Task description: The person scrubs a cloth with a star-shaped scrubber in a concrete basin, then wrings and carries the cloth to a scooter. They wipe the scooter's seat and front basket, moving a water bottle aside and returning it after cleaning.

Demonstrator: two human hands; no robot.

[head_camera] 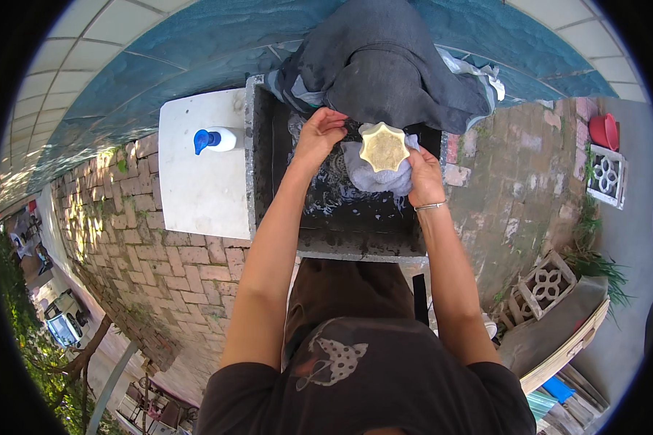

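Note:
My left hand point(321, 138) hangs over the left part of a dark stone sink point(332, 242), its thumb and fingers a little apart. Its fingertips are close to the lower edge of a large dark grey cloth point(375, 76); whether they touch it is unclear. With my right hand point(427, 174) I grip the right side of a wet, light grey cloth point(378, 176), some fingers hidden behind it. A pale yellow, star-edged object point(384, 147) lies above this cloth in the view, right by my right thumb. Rippling water point(332, 201) shows in the sink.
A white pump bottle with a blue head point(212, 140) is on the white slab point(204, 190) left of the sink. Blue wall tiles point(212, 49) rise behind. Brick paving point(196, 272) surrounds the sink. To the right are a red bucket point(604, 132) and a patterned block point(607, 176).

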